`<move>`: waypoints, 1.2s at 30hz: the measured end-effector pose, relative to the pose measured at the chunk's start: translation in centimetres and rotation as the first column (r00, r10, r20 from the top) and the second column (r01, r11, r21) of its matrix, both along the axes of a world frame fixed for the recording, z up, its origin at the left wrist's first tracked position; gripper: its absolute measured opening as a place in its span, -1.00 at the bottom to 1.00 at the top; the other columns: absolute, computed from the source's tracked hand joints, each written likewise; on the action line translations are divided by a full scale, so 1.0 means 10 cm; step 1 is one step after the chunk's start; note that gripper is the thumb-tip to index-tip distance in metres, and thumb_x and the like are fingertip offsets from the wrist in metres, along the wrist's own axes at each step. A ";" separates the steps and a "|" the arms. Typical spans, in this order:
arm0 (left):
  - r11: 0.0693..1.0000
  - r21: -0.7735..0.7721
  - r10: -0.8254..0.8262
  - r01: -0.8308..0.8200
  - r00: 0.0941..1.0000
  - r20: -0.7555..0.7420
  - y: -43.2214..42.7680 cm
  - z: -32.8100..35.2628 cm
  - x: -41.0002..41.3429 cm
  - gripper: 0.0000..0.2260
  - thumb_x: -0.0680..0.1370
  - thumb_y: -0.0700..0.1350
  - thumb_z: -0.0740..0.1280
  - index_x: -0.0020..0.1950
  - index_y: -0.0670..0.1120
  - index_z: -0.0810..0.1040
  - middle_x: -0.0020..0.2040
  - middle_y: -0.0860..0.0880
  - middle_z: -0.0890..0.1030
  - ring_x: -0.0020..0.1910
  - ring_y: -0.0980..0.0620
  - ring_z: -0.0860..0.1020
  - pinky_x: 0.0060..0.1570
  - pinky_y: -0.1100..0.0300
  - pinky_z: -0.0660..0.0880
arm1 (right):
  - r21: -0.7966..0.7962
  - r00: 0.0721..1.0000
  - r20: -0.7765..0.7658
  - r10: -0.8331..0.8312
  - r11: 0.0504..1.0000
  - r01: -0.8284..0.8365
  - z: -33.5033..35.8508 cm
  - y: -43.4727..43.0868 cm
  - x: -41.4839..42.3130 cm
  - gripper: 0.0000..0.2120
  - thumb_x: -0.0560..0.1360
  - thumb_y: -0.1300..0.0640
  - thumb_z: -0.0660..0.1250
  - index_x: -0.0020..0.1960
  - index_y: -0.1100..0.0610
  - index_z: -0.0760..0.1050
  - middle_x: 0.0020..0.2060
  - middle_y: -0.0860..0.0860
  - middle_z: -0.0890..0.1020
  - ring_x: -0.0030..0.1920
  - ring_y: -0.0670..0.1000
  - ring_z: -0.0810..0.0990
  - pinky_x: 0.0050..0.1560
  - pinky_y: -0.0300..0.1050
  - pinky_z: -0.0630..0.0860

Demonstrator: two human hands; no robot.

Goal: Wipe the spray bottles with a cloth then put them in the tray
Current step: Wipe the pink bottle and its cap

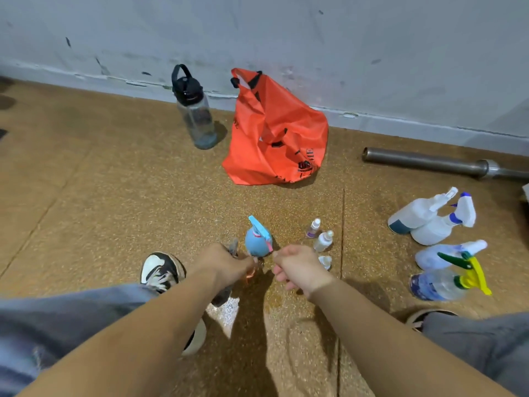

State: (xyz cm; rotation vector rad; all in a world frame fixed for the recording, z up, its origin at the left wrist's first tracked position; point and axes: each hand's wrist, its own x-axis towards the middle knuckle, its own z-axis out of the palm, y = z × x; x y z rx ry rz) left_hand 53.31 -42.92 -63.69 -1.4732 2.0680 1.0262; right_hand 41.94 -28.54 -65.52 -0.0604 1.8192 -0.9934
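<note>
Head view. Left hand (226, 265) grips a grey cloth (234, 247), which shows above and below the fist. Right hand (297, 267) has curled fingers; whether it holds anything cannot be told. A blue spray bottle (256, 243) stands upright on the floor (114, 196) between and just beyond the two hands. Three small bottles (323, 241) stand just right of it. Four larger spray bottles (429, 229) lie well apart at far right. Near the wall (372, 53) are a red bag (274, 133), a water bottle (196, 116) and a metal bar (429, 161).

bag (274, 130) right of water bottle (196, 110), both against wall (286, 38)
</note>
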 end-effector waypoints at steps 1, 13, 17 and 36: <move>1.000 -0.019 -0.020 0.021 0.999 0.025 0.02 -0.04 -0.04 -0.55 0.41 0.34 0.48 -0.18 -0.07 0.65 -0.37 0.01 0.64 -0.45 0.09 0.59 -0.49 0.26 0.41 | 0.008 1.000 0.008 0.008 1.000 -0.008 -0.02 -0.02 0.00 -0.93 0.66 0.12 0.30 0.06 0.08 0.55 -0.21 0.08 0.63 -0.36 -0.04 0.52 -0.42 -0.19 0.42; 0.996 -0.026 -0.079 0.082 0.993 0.086 0.00 0.03 -0.09 -0.65 0.53 0.18 0.39 -0.13 -0.12 0.63 -0.33 -0.03 0.67 -0.52 0.05 0.58 -0.55 0.26 0.40 | 0.097 0.997 0.039 0.064 0.993 -0.068 -0.08 0.10 -0.09 -0.93 0.67 0.14 0.30 0.06 0.09 0.56 -0.20 0.06 0.61 -0.28 -0.01 0.52 -0.37 -0.19 0.43; 0.984 0.000 -0.177 0.177 0.984 0.033 -0.03 0.44 -0.04 -0.67 0.44 0.16 0.50 -0.12 -0.11 0.63 -0.38 0.00 0.62 -0.53 0.08 0.52 -0.52 0.25 0.44 | 0.068 0.986 -0.062 0.157 0.986 -0.152 0.11 0.19 -0.05 -0.93 0.62 0.14 0.35 0.08 0.05 0.59 -0.10 0.04 0.67 -0.21 -0.03 0.57 -0.27 -0.18 0.51; 0.949 0.205 -0.054 0.238 0.767 -0.639 0.53 2.46 -0.56 -0.80 0.43 -0.13 0.53 -0.34 -0.11 0.58 -0.40 -0.06 0.57 -0.42 -0.01 0.50 -0.35 0.21 0.40 | 0.095 0.422 -0.870 0.253 0.928 -0.360 2.15 0.59 -0.35 -0.67 0.37 0.03 0.33 0.11 -0.07 0.66 -0.09 -0.15 0.61 0.05 -0.03 0.56 0.04 0.00 0.55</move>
